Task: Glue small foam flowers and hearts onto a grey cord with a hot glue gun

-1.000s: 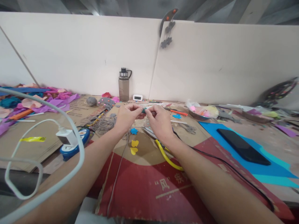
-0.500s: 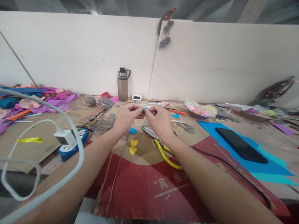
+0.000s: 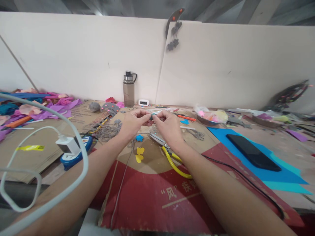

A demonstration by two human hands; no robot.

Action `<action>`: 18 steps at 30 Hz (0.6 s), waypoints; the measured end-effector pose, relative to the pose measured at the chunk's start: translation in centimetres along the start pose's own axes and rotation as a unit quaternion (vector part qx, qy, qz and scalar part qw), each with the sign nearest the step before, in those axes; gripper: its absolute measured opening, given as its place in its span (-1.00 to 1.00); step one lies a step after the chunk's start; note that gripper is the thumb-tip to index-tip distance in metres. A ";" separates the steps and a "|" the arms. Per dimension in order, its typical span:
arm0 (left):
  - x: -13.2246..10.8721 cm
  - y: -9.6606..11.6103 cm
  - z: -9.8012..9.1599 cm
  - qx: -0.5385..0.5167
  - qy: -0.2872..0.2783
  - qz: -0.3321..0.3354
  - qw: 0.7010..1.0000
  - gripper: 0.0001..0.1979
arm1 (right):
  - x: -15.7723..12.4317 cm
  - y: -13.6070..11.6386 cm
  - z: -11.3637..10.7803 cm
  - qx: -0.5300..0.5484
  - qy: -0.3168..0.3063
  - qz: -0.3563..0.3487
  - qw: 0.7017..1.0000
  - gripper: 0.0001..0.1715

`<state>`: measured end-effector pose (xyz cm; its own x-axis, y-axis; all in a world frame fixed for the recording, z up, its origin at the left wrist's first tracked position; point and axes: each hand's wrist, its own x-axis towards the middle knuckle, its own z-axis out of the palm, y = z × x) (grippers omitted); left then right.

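My left hand (image 3: 133, 125) and my right hand (image 3: 169, 127) meet above the cardboard, fingertips together. Both are closed in a pinch on a small blue-green piece (image 3: 152, 116), mostly hidden by the fingers, so its kind cannot be made out. Below my right hand lie scissors (image 3: 172, 160) with yellow handles, partly covered by the wrist. A blue flower cutout (image 3: 139, 138) and two yellow heart-shaped cutouts (image 3: 140, 154) rest on the cardboard below my left hand. Tangled grey cord (image 3: 108, 130) lies to the left of that hand.
A water bottle (image 3: 128, 90) and a small digital clock (image 3: 143, 102) stand at the back. On the right, a black phone (image 3: 253, 152) lies on blue sheets (image 3: 219, 134). A white cable (image 3: 85, 157) loops across the left foreground near a blue power strip (image 3: 67, 161). Felt scraps (image 3: 59, 106) pile up at left.
Both hands keep their pinch in nearly the same place. The whole view has shifted very slightly; nothing else visibly differs.
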<state>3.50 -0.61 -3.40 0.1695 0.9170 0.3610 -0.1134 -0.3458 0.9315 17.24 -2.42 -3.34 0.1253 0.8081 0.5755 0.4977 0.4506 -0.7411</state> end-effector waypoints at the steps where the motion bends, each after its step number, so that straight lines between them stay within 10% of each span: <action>1: 0.0 0.0 0.0 0.001 -0.002 0.002 1.000 -0.71 | 0.0 0.0 0.0 -0.001 -0.001 0.000 1.000 -0.78; 18: 0.3 -0.1 -0.4 -0.038 -0.059 -0.031 0.997 -0.71 | 0.1 0.2 -0.2 -0.005 0.003 0.019 1.000 -0.79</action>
<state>3.20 -0.25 -3.44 0.2930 0.9047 0.3095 -0.1718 -0.2686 0.9478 17.51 -2.30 -3.37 0.1496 0.8222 0.5491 0.5016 0.4155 -0.7588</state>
